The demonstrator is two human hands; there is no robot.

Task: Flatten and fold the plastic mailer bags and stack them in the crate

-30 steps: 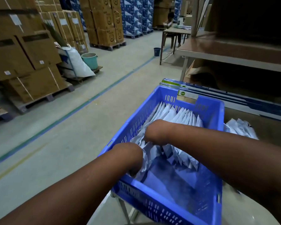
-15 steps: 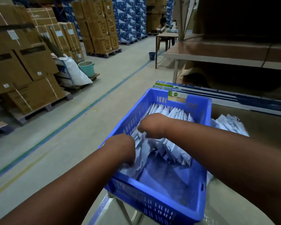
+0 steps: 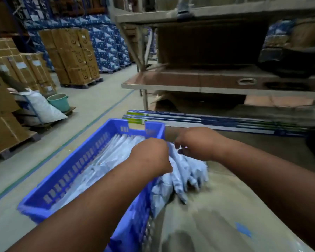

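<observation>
A blue plastic crate (image 3: 67,175) stands at the left, holding a row of folded white mailer bags (image 3: 105,160). A loose heap of white mailer bags (image 3: 187,175) lies on the brown table just right of the crate's right wall. My left hand (image 3: 149,157) hovers over that wall, fingers curled down onto the top of the heap. My right hand (image 3: 196,142) is just beyond, fingers bent and pinching the upper edge of a bag in the heap. The frame is blurred, so the fingertips are unclear.
The brown table (image 3: 235,206) carries a scrap of blue tape (image 3: 243,230). Long flat blue boxes (image 3: 207,120) lie behind the crate. A metal shelf rack (image 3: 216,82) rises beyond. Stacked cartons (image 3: 71,57), a white sack (image 3: 42,108) and a green bucket (image 3: 59,101) stand across the aisle.
Both hands have left the inside of the crate and moved right to the heap of bags on the table. The view has swung right and up.
</observation>
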